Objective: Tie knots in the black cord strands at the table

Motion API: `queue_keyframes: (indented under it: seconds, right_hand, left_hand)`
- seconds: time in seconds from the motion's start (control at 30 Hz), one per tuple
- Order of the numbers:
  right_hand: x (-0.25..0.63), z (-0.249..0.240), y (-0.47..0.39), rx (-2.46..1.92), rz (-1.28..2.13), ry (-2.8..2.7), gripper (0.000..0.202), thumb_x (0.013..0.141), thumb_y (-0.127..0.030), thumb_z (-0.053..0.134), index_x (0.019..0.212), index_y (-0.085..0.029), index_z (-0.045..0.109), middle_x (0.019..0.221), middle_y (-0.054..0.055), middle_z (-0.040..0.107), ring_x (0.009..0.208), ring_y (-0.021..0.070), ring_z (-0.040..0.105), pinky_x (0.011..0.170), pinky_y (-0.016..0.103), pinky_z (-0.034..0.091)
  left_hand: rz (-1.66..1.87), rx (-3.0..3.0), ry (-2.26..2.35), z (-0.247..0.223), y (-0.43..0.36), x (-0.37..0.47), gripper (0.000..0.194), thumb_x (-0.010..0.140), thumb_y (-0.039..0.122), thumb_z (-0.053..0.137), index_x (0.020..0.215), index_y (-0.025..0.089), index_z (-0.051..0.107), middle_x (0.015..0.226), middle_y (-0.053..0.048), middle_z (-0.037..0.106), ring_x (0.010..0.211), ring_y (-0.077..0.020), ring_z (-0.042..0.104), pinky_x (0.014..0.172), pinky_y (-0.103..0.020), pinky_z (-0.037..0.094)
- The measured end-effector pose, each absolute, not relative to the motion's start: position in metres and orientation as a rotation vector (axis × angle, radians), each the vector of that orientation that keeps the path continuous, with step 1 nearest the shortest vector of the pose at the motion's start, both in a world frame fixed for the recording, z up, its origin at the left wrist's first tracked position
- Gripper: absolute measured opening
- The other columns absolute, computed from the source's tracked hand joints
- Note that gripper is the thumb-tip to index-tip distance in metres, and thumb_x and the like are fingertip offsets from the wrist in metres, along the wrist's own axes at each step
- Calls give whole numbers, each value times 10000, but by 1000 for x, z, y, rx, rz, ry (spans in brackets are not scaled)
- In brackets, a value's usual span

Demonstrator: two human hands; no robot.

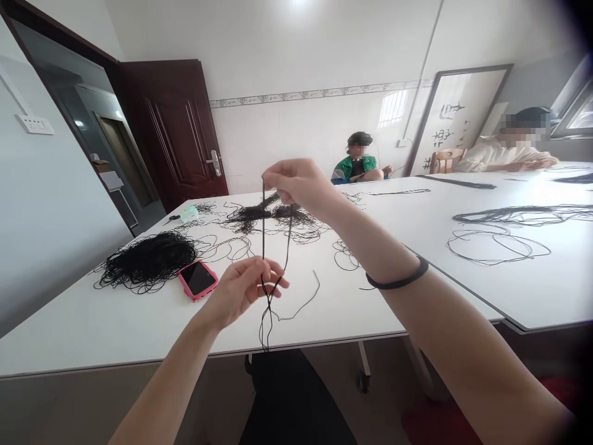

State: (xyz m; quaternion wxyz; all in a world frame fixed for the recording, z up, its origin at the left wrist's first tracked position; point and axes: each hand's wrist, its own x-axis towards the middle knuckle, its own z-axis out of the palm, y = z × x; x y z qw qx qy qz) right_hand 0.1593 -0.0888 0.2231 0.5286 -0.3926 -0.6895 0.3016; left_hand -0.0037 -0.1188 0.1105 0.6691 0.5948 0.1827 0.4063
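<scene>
Right of the pink phone (pixel 198 280), above the worktop (pixel 139 334), the right hand's (pixel 301 182) pinched grip raises the black cord (pixel 264 228), the left hand's (pixel 238 287) grip pinching it lower, strands crossed yet loose, seemingly only partly worked.

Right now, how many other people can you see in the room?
2. One person in green is by the tiled wall, and another person in white is at the far right, beside the wooden chair.
</scene>
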Motion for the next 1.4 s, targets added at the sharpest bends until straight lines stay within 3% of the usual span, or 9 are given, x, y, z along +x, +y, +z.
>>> queue_keyframes:
  seconds: [0.07,0.2,0.53,0.93,1.07,1.4]
  right_hand:
    - [165,228,-88,-932,694,-1621,161,880,-125,532,728,-110,584,729,20,583,447,8,361,409,168,338]
    - [174,240,-88,-953,612,-1547,166,887,-119,519,732,-119,580,767,28,582,448,17,331,399,179,321]
    - [196,273,-65,-1034,427,-1411,206,861,-111,543,661,-158,562,769,32,589,465,45,323,412,211,313]
    - [214,304,-57,-1111,216,-1396,175,875,-91,494,714,-95,564,688,-35,558,447,-38,324,458,201,281]
    - [214,305,-58,-1135,142,-1422,117,867,-115,546,757,-80,561,657,-47,544,424,-14,321,413,132,314]
    - [219,311,-51,-1263,4,-1444,117,894,-184,543,889,-76,585,743,-24,585,450,-6,392,438,126,354]
  left_hand:
    - [848,1317,416,99,-131,-6,309,844,387,564,665,136,562,862,-46,611,753,-138,618,619,-227,486]
    - [697,1299,449,71,-151,-10,313,842,412,564,701,133,579,718,-64,653,664,-120,595,647,-236,475]
    - [578,1233,713,7,-166,-22,327,856,398,545,820,94,660,913,-123,679,811,-145,607,811,-285,484]
    - [631,1089,826,-30,-167,-36,338,818,438,582,803,108,653,884,-114,664,878,-184,619,712,-251,508]
    - [650,1031,845,-42,-171,-36,340,804,446,603,800,109,653,883,-117,678,859,-174,630,760,-257,499]
    - [686,878,816,-66,-171,-36,312,743,413,691,801,110,643,870,-114,694,856,-185,641,786,-285,497]
